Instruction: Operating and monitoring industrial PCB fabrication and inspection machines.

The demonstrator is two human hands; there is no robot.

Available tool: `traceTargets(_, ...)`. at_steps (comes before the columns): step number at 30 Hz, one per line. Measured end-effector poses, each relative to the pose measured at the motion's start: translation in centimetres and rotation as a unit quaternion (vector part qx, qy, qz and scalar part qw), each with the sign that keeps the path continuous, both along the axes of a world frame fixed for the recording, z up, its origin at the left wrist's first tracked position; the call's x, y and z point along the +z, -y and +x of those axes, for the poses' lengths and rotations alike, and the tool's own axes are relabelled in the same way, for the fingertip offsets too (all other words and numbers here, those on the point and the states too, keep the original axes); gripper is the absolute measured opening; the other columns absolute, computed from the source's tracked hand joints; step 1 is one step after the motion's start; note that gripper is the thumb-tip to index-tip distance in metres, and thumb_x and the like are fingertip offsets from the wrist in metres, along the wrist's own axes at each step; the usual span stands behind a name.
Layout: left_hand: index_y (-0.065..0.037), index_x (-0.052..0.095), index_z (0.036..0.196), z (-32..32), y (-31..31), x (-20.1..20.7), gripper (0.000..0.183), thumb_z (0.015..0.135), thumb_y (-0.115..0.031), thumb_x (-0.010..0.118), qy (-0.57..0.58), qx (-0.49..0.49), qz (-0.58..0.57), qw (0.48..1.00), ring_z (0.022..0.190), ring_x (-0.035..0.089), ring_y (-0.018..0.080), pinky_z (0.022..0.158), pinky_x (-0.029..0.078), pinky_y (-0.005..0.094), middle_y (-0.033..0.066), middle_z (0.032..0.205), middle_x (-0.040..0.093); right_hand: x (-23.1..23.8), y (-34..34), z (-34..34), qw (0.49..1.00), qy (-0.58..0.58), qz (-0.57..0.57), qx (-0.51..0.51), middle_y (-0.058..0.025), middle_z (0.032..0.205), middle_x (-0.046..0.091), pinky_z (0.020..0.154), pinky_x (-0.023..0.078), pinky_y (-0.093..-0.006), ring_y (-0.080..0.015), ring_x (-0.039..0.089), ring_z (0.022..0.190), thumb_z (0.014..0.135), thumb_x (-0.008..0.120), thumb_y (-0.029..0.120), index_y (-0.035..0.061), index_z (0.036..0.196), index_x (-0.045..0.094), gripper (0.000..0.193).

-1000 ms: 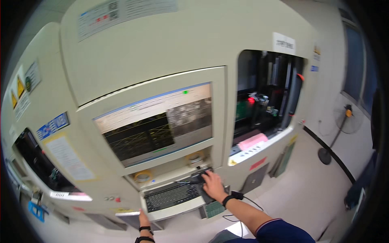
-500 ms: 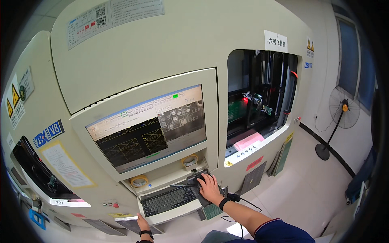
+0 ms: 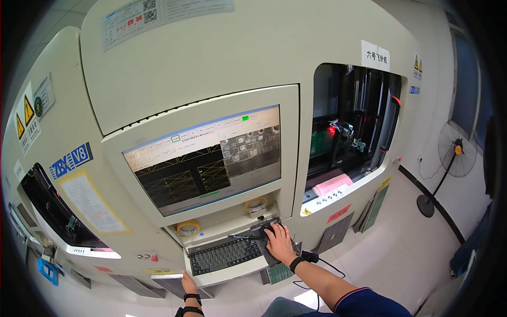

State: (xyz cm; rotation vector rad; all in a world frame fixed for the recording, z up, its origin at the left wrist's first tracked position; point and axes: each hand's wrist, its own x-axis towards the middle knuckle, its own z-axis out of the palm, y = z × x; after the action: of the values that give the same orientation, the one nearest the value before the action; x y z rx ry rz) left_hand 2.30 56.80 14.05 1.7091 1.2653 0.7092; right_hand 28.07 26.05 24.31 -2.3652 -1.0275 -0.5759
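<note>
My right hand (image 3: 281,245) lies over a dark computer mouse (image 3: 262,228) on a black pad at the right end of the pull-out tray (image 3: 224,277). Its fingers curve over the mouse and hide most of it. To its left is a black keyboard (image 3: 224,257), with a thin pen-like black object (image 3: 242,236) lying across its upper right corner. My left hand (image 3: 189,283) is at the tray's front left corner, with most of its fingers hidden. Above the tray, a screen (image 3: 206,158) shows yellow line drawings beside a grey close-up picture.
Two yellow tape rolls (image 3: 188,228) (image 3: 256,205) sit on the ledge under the screen. At right, a machine window (image 3: 348,132) shows circuit parts, a red light and a pink pad (image 3: 332,185). Panels (image 3: 336,234) lean below. A cable (image 3: 338,268) hangs near my right forearm. A fan (image 3: 457,150) stands farther right.
The view has shifted, so the machine appears farther right. My right hand stays on the mouse, and my left hand stays by the tray's corner. The screen looks the same.
</note>
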Motion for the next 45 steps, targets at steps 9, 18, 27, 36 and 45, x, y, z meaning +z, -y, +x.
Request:
traceTargets(9,0.011,0.054,0.115,-0.2,-1.0,-1.3,0.076,0.095,-0.056,0.024,-0.025,-0.016,-0.061,0.998,0.112,0.050,0.0442,0.095,0.038,0.0405,0.0330,0.113,0.056,0.3,0.0,0.0,0.999,0.001,0.002,0.042,-0.0145,0.131,0.041,0.108,0.022,-0.0506,-0.0329,0.035,0.126,0.072,0.061,0.010,0.0089,0.122,0.049,0.051)
traceTargets(18,0.002,0.055,0.120,0.7,2.5,7.2,0.063,0.079,-0.043,0.069,0.077,0.019,-0.285,0.955,0.090,0.062,0.0233,0.071,0.050,0.0352,0.0135,0.108,0.061,-0.2,-0.3,-2.0,0.984,-0.043,0.047,0.165,-0.0141,0.130,0.043,0.108,0.025,-0.0512,-0.0341,0.036,0.127,0.071,0.057,-0.002,0.0084,0.110,0.056,0.040)
traceTargets(27,-0.003,0.053,0.123,0.7,2.2,7.7,0.066,0.074,-0.043,0.072,0.002,-0.003,-0.302,0.953,0.103,0.055,0.0356,0.077,0.045,0.0570,0.0159,0.116,0.056,-0.3,-0.5,-2.4,0.979,-0.063,0.000,0.195,-0.0123,0.132,0.042,0.110,0.021,-0.0505,-0.0336,0.030,0.131,0.073,0.060,0.006,0.0108,0.101,0.062,0.028)
traceTargets(36,0.001,0.052,0.122,0.4,1.3,6.0,0.068,0.073,-0.040,0.074,0.027,-0.036,-0.287,0.957,0.099,0.056,0.0351,0.076,0.045,0.0550,0.0168,0.114,0.057,-0.2,-1.0,-2.8,0.984,-0.018,-0.043,0.169,-0.0145,0.131,0.044,0.110,0.022,-0.0476,-0.0318,0.034,0.128,0.080,0.055,0.020,0.0113,0.111,0.059,0.032)
traceTargets(45,-0.002,0.044,0.129,0.4,1.7,7.2,0.077,0.073,-0.047,0.072,-0.009,-0.029,-0.313,0.949,0.111,0.047,0.0365,0.083,0.039,0.0595,0.0168,0.126,0.047,0.1,-0.8,-3.1,0.984,-0.021,-0.038,0.175,-0.0124,0.131,0.044,0.110,0.020,-0.0466,-0.0280,0.033,0.129,0.080,0.054,0.020,0.0106,0.113,0.058,0.035)
